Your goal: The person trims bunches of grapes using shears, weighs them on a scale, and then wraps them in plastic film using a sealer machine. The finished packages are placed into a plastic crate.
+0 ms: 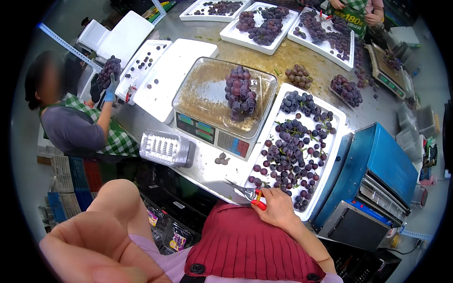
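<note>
While her left hand point(89, 245) looms blurred and near, its grip unreadable, her right hand point(278, 207) grips red-handled scissors point(247, 193) at the grape tray point(330, 155) edge.

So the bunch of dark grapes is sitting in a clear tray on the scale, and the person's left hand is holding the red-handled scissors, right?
Not quite. The head view shows the right hand holding the red-handled scissors; the left hand is raised and empty. The bunch of dark grapes does sit in the clear tray on the scale.
</note>
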A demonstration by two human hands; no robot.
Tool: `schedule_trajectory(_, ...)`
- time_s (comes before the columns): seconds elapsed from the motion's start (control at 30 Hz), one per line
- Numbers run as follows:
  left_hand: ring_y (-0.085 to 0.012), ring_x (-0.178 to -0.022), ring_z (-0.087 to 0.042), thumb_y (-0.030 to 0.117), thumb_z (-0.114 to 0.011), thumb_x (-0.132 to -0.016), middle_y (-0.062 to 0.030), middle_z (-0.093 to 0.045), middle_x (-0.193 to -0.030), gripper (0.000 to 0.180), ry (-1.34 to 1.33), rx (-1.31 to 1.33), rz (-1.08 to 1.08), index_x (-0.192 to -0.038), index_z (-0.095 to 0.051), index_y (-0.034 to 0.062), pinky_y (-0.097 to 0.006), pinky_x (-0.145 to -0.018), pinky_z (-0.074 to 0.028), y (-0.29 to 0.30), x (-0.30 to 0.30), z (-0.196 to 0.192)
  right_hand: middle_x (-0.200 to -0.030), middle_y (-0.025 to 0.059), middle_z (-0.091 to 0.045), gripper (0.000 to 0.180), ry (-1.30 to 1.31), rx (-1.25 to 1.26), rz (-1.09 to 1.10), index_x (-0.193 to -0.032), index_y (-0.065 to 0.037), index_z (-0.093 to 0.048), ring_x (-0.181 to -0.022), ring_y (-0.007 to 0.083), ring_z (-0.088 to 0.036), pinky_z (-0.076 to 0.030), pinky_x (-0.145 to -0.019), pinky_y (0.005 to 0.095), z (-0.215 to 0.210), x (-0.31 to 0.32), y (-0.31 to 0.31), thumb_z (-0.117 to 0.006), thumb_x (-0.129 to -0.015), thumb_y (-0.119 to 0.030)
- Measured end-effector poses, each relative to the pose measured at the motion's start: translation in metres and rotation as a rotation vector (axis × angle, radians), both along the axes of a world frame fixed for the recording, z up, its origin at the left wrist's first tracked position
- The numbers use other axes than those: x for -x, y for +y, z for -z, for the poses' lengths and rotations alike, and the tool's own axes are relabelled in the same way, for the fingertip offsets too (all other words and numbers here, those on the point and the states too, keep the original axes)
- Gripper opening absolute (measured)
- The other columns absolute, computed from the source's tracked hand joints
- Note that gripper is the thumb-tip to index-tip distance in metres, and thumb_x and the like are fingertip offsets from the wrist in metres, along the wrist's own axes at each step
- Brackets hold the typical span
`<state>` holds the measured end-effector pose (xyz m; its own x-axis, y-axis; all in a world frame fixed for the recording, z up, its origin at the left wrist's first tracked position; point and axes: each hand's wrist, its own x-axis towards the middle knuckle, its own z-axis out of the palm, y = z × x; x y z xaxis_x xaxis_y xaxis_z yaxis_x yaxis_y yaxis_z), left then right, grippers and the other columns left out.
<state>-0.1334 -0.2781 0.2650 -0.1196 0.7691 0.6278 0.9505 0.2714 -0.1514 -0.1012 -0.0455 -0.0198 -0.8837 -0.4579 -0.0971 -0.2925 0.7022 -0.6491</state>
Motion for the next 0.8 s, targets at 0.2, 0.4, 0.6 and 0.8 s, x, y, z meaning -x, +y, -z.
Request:
schedule_trajectory(0.2,-0.0199,-0.092,-0.048,0.014,-0.067,-0.079,-0.0018,-0.054,-0.098,0.027,0.091,-0.169,-0.066,-0.103,-0.056,0.0154,-0.035,-0.08,-0.04,-0.014,-0.028,0.004,-0.083,0.016,-0.062,0.042,-0.013,-0.05,0.052,-0.097,-0.002,-0.06,-0.078,0.0312,-0.061,-0.05,-0.066,0.039,-0.001,-0.018,-0.002,-0.074,-0.07,-0.031)
schedule_trajectory(0.4,-0.0249,-0.083,-0.055,0.014,-0.063,-0.081,-0.0085,-0.061,-0.093,0.019,-0.163,-0.461,-0.473,-0.098,-0.062,0.0052,-0.038,-0.073,-0.046,0.0,0.009,0.074,-0.08,0.0169,-0.063,0.035,-0.008,-0.033,0.11,-0.091,-0.004,-0.062,-0.076,0.0333,-0.063,-0.051,-0.065,0.0421,0.0,-0.028,-0.004,-0.071,-0.072,-0.032)
schedule_trajectory(0.6,-0.0278,-0.098,-0.05,0.006,-0.07,-0.071,-0.0086,-0.059,-0.098,0.01,-0.387,-0.699,-0.946,-0.081,-0.069,0.0058,-0.037,-0.085,-0.042,0.015,0.097,0.283,-0.078,0.0172,-0.063,0.034,0.031,-0.038,0.086,-0.086,-0.004,-0.063,-0.07,0.0336,-0.063,-0.052,-0.062,0.0416,-0.002,-0.032,-0.004,-0.072,-0.072,-0.033)
schedule_trajectory(0.8,-0.0289,-0.099,-0.05,0.006,-0.073,-0.069,-0.0072,-0.058,-0.101,0.014,-0.255,-0.761,-1.004,-0.082,-0.068,0.0049,-0.039,-0.083,-0.044,0.046,0.121,0.315,-0.082,0.0174,-0.064,0.036,-0.008,-0.076,0.13,-0.089,-0.004,-0.063,-0.075,0.034,-0.064,-0.051,-0.064,0.042,-0.006,-0.027,0.002,-0.072,-0.072,-0.035)
